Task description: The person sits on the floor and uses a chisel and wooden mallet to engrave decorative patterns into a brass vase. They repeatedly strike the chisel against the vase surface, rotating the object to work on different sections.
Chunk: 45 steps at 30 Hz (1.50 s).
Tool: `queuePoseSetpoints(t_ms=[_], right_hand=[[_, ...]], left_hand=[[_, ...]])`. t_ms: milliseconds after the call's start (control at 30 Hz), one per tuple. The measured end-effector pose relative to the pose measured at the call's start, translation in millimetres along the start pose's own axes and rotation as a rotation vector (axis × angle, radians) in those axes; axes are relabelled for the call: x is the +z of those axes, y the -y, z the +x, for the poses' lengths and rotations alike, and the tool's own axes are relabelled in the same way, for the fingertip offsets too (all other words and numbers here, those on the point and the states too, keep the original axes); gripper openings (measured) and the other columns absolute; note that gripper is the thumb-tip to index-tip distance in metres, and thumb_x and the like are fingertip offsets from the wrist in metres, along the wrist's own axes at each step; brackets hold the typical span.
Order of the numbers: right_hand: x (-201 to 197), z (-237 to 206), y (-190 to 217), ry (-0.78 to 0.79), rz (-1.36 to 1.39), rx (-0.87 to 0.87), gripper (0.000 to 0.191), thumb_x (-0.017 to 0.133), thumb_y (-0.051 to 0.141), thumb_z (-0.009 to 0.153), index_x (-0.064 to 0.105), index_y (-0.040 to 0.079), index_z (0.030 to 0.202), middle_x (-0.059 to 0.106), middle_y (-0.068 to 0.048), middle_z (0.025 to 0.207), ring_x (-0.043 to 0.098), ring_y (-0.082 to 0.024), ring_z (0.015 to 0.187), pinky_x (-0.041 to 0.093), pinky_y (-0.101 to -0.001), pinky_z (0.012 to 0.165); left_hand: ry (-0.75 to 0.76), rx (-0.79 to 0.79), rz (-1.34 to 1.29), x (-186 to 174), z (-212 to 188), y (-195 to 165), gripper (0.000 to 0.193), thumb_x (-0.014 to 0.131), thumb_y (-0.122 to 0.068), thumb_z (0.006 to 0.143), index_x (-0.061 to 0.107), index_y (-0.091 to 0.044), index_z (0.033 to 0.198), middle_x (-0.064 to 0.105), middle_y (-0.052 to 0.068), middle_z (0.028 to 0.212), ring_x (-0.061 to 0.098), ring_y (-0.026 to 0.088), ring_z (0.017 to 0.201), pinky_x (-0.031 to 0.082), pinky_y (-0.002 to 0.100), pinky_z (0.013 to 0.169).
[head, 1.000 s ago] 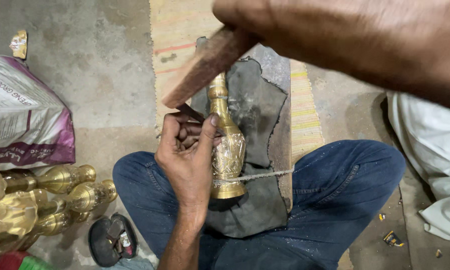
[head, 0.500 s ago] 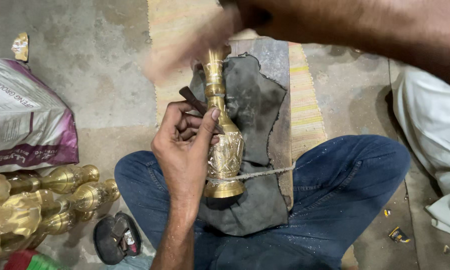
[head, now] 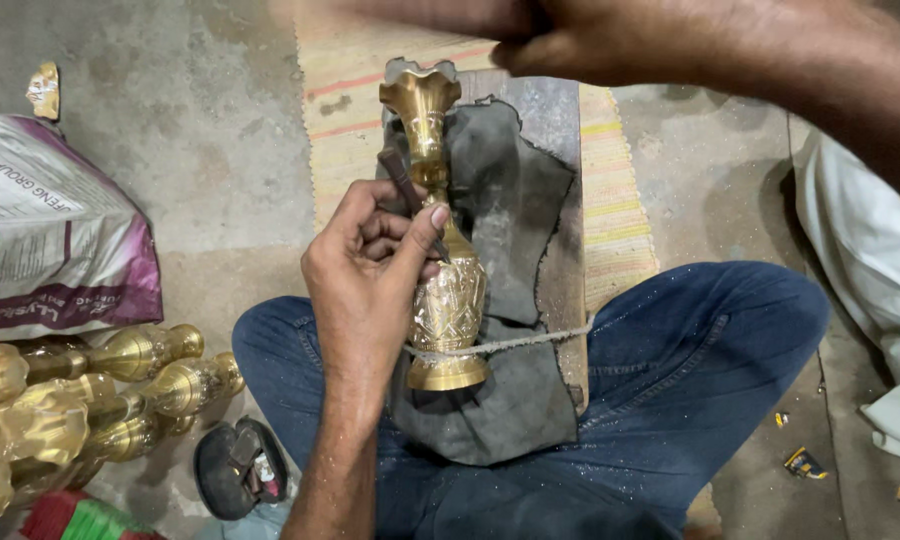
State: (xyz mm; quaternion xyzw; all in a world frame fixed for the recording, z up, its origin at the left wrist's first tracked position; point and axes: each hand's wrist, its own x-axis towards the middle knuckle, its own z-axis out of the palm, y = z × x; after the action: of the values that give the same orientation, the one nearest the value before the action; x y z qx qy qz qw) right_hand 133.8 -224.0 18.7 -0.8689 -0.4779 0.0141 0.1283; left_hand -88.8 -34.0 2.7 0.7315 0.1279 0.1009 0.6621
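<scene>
Brass fluted vase (head: pixel 448 290) with a flared mouth lies on the dark grey cloth (head: pixel 505 400) across my lap, tied down by a pale cord (head: pixel 530 341). Its belly already shows engraved patterning; the neck looks plain. My left hand (head: pixel 370 275) pinches a thin dark chisel (head: pixel 402 185) against the neck. My right hand (head: pixel 610 40) is raised, blurred; its grip I cannot tell.

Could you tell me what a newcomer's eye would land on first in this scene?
First, the engraved brass vase lying on a dark cloth over the person's lap, tied down by a cord. The left hand presses a thin dark tool against its neck, while the right hand is raised, blurred, at the top edge. More brass vases lie heaped at lower left.
</scene>
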Motion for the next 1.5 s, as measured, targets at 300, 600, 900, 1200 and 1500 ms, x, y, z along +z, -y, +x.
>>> queuePoseSetpoints(t_ms=[300,600,900,1200,1500], right_hand=[[-4,-14,6,0.284,0.028,0.224,0.020,0.079,0.023,0.092,0.073,0.004,0.096,0.070,-0.017,0.069,0.069,-0.030,0.060,0.053,-0.0454,0.057],[-11,-26,19,0.103,-0.034,-0.020,0.024,0.076,0.020,0.091,0.068,0.004,0.105,0.068,-0.016,0.075,0.069,-0.030,0.069,0.052,-0.0458,0.062],[6,-40,7,0.050,0.243,0.288,0.026,0.075,0.031,0.098,0.072,0.006,0.107,0.072,-0.011,0.080,0.070,-0.024,0.069,0.054,-0.0431,0.060],[17,-53,11,-0.009,0.833,0.402,0.031,0.075,0.029,0.094,0.062,0.002,0.089,0.069,-0.010,0.074,0.072,-0.021,0.068,0.057,-0.0393,0.058],[22,-66,0,-0.037,0.077,-0.005,0.027,0.081,0.022,0.091,0.065,0.002,0.097,0.067,-0.015,0.074,0.068,-0.030,0.071,0.052,-0.0463,0.063]], left_hand=[[0.066,-0.005,0.070,-3,10,-2,0.021,0.077,-0.010,0.094,0.069,0.002,0.109,0.066,0.000,0.073,0.062,0.003,0.064,0.054,0.019,0.056],[0.127,0.007,0.170,-4,15,-3,0.022,0.079,-0.012,0.092,0.069,0.002,0.106,0.070,0.002,0.071,0.066,0.004,0.064,0.058,0.021,0.056],[0.226,0.000,0.237,-7,21,-10,0.022,0.077,-0.013,0.092,0.072,-0.001,0.109,0.071,0.002,0.071,0.065,0.004,0.064,0.059,0.021,0.055],[0.314,0.012,0.246,-8,26,-12,0.022,0.075,-0.014,0.095,0.072,-0.002,0.113,0.073,0.001,0.074,0.071,0.005,0.069,0.062,0.022,0.058],[0.313,0.076,0.345,-7,28,-13,0.022,0.077,-0.015,0.094,0.071,0.000,0.110,0.072,0.002,0.071,0.071,0.005,0.068,0.065,0.024,0.055]])
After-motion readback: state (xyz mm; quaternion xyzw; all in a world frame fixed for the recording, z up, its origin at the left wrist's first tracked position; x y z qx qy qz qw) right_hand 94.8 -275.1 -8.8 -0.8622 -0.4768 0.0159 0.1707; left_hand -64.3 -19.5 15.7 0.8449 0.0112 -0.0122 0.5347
